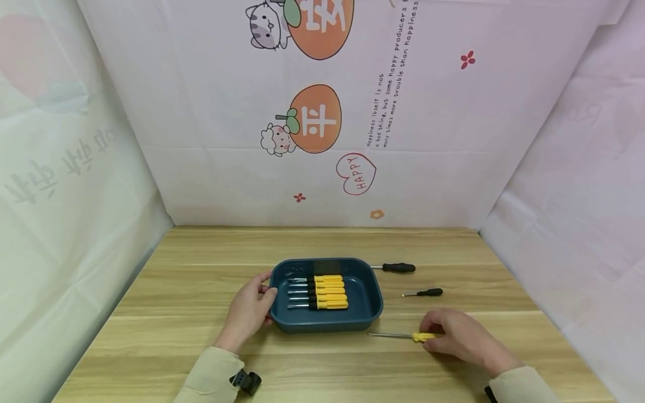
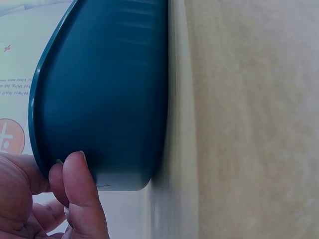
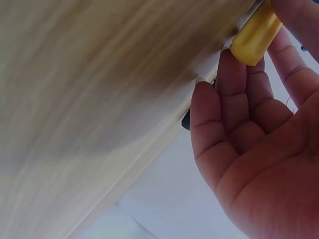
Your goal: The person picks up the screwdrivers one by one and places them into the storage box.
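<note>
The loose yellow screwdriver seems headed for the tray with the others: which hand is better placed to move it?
Probably the right hand: it already touches the yellow screwdriver. The left hand holds the tray.

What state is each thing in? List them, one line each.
Blue tray: upright on the table, holding four yellow-handled screwdrivers.
Screwdrivers in the tray: lying side by side, handles to the right.
Yellow screwdriver: lying on the table, handle pinched by the right hand.
Left hand: holding the tray's left rim.
Large black screwdriver: lying on the table, untouched.
Small black screwdriver: lying on the table, untouched.
</note>
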`<state>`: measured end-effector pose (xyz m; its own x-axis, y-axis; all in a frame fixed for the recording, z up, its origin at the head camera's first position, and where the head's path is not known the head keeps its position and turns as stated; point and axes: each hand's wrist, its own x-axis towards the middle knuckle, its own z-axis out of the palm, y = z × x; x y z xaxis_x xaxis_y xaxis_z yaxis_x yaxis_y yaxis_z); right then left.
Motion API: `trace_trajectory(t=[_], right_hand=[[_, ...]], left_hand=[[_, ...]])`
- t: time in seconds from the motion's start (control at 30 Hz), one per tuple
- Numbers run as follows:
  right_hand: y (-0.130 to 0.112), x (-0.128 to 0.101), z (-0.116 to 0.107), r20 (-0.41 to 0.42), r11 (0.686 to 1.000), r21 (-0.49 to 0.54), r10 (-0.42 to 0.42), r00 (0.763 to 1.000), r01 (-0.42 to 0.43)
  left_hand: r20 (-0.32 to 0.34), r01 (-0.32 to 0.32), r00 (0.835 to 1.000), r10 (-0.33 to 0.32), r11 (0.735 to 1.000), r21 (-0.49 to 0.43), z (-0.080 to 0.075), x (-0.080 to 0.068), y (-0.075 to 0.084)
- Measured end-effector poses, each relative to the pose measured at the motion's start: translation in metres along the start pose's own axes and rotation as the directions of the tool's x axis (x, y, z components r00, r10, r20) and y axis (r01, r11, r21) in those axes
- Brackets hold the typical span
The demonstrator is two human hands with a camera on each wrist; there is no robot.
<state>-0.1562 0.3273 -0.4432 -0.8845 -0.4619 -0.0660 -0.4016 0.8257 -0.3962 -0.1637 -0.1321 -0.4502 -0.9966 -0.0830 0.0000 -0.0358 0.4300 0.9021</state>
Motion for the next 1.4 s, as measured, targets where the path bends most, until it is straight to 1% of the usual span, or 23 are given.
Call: trace_trajectory(t=[0.47, 0.77, 1.0, 1.17, 1.4], right_hand=[[0.0013, -0.0011, 0.0012, 0.05, 0.999, 0.042, 0.003, 0.999, -0.005], [0.0027, -0.0014, 0.001, 0.045, 0.999, 0.05, -0.012, 0.999, 0.01], [0.0032, -0.0019, -0.0006, 0.037, 0.997, 0.07, -0.042, 0.998, 0.039], [0.0032, -0.0023, -0.0009, 0.025, 0.996, 0.065, -0.061, 0.998, 0.06], [0.002, -0.0048, -0.004, 0.023, 0.993, 0.109, -0.058, 0.998, 0.055]], left_hand=[[0.003, 0.003, 1.0, -0.003, 1.0, 0.006, 0.0008, -0.0002, -0.0001], [0.005, -0.001, 1.0, 0.001, 1.0, 0.01, 0.0004, -0.0002, 0.0003], [0.006, -0.006, 1.0, 0.006, 1.0, 0.008, 0.0005, 0.0002, -0.0006], [0.005, -0.011, 1.0, 0.011, 1.0, 0.008, 0.0003, 0.0002, -0.0007], [0.003, -0.011, 1.0, 0.01, 1.0, 0.009, 0.0002, 0.0, -0.0005]])
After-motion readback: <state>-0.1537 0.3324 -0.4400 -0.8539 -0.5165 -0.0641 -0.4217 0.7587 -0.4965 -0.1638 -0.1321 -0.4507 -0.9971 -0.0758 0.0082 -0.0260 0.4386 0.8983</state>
